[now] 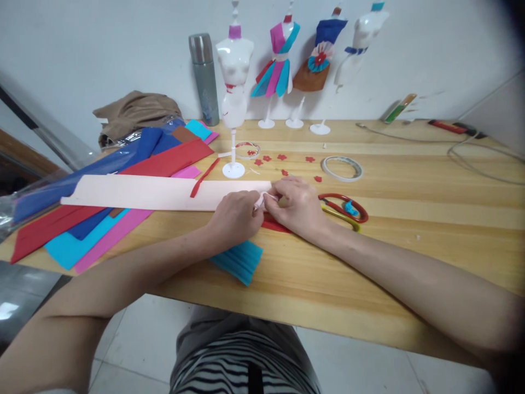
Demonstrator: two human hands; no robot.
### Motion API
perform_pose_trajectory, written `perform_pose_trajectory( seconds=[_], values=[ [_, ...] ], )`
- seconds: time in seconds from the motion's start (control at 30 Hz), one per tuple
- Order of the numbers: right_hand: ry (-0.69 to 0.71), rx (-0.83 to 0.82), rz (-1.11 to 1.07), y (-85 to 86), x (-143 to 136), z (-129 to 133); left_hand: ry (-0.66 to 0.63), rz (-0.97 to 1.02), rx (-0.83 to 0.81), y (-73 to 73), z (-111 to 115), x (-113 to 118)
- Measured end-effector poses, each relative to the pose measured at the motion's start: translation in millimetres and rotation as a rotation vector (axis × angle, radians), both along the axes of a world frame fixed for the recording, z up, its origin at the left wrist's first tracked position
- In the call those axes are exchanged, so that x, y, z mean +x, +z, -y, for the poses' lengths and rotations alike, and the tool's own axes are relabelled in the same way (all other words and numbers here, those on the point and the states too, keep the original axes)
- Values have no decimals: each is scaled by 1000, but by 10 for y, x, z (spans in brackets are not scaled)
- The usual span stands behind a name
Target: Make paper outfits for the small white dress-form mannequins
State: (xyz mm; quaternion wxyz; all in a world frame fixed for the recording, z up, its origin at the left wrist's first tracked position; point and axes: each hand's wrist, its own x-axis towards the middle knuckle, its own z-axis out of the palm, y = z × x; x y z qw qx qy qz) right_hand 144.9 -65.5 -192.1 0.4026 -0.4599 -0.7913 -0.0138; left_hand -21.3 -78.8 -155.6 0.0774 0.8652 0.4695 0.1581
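Note:
My left hand and my right hand meet over the table, both closed, pinching a gathered bit of pale pink crepe paper. Behind them lies a long, flat strip of the same pink paper; whether the pinched bit is joined to it, I cannot tell. Under my left wrist a pleated turquoise paper piece shows. Something red lies partly hidden beneath my right hand. Scissors with red and yellow handles rest beside that hand, their blades covered by it.
Stacked coloured crepe paper covers the left side. A bare white mannequin stands close behind the strip, with dressed mannequins further right. Small red paper flowers, a tape roll, a flask and a cable lie or stand around.

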Motion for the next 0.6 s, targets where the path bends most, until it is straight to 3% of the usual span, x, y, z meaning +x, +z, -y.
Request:
perform_pose_trajectory(
  seconds=[0.17,0.27,0.43,0.6],
  values=[
    [-1,15,6,4,-6,-9,-18,135,-120,42,13,-12],
    [-16,59,50,19,4,-11,-26,292,-351,34,10,-6],
    [-9,110,183,76,29,-22,25,716,-793,-8,4,70],
    [-58,243,309,85,43,-49,132,978,-1003,67,43,137]
  ],
)
